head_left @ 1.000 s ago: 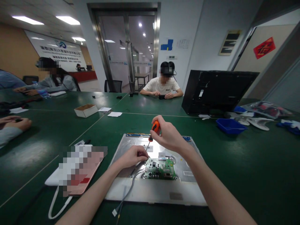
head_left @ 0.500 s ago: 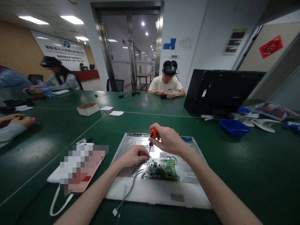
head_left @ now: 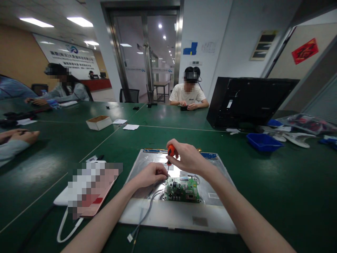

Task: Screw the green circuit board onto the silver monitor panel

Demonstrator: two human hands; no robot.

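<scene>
Dark green desk [head_left: 263, 186] bears an open white cardboard box [head_left: 101, 125] and shallow blue plastic tray [head_left: 264, 142]. The right hand [head_left: 188, 156] is closed round an orange-and-black screwdriver [head_left: 171, 151] above a green circuit board [head_left: 181, 189]; the left hand [head_left: 151, 174] bends beside its shaft, grip unclear.

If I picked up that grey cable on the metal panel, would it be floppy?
The grey cable would probably flop, since it curves loosely over the metal panel. It's likely light, because its strands look thin. Its white plug might swing, being at the loose end.
</scene>
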